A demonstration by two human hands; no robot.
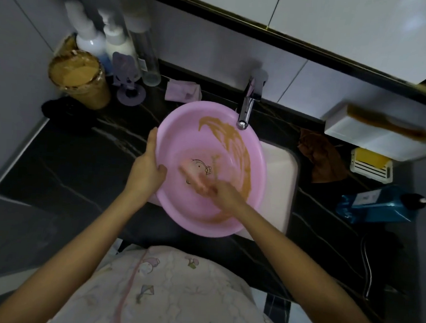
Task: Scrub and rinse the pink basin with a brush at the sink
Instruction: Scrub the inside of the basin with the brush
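The blue bottle (375, 205) lying at three o'clock is showing a label too blurred to read. The pink basin (184, 124) is sitting over the sink (279, 166), under the tap (246, 108). The left hand (149, 162) is gripping its rim at nine o'clock, thumb inside. The right hand (226, 191), motion-blurred, is curling its fingers round the pink brush (193, 174) on the basin's floor.

Glossy plastic basin (178, 209); shiny metal tap (245, 110); polished veined countertop (80, 167).
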